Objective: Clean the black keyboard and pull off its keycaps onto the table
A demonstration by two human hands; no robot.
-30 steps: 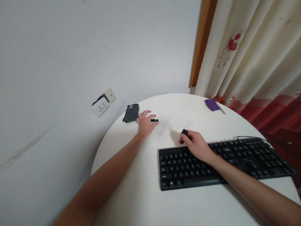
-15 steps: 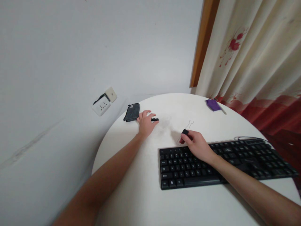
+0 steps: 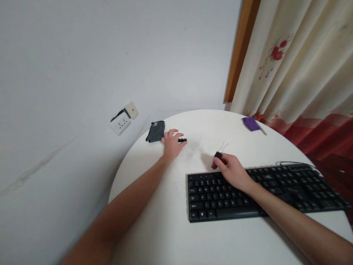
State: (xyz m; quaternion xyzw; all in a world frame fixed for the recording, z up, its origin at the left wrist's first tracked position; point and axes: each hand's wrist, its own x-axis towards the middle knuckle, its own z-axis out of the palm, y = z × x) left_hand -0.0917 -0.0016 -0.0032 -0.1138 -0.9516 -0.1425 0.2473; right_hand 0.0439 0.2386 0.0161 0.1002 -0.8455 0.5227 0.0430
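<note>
My left hand (image 3: pixel 171 144) rests on the round white table (image 3: pixel 165 228), fingers spread, its fingertips touching a small black object (image 3: pixel 182 140). My right hand (image 3: pixel 233 171) lies over the top left rows of a black keyboard (image 3: pixel 264 191) and pinches a small black keycap (image 3: pixel 218 155) between thumb and fingers. A thin wire puller (image 3: pixel 223 145) lies on the table just beyond that hand.
A dark grey folded cloth (image 3: pixel 156 131) lies at the table's far left edge. A purple item (image 3: pixel 250 123) lies at the far right, beside the flowered curtain (image 3: pixel 300 70). A white wall socket (image 3: pixel 120 123) sits on the wall to the left. The keyboard's cable (image 3: pixel 286 162) loops behind it.
Both hands stay where they were; only the view has shifted slightly to the right and down.
</note>
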